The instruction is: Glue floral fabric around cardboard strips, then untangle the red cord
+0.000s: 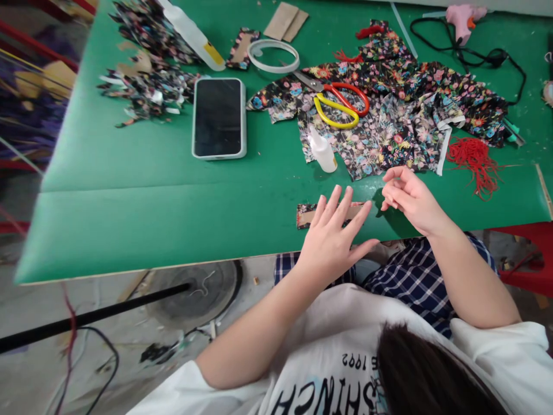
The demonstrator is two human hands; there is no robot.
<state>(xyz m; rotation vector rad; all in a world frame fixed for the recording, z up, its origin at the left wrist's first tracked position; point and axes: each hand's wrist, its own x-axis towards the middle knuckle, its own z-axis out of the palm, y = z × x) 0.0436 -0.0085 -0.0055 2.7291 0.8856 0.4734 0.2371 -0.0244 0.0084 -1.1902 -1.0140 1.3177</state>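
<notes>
Your left hand [330,239] is splayed and your right hand [412,203] half-curled, any pinch unclear; the flat tan cardboard strip edged in dark floral fabric [307,218] under the left, near the front edge of the green desk [129,225], looks light, stiffish, best held by its sides.

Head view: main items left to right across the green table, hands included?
Floral cloth scraps → phone → white ring → left hand, fingers spread → right hand, fingers bent → red threads.
</notes>
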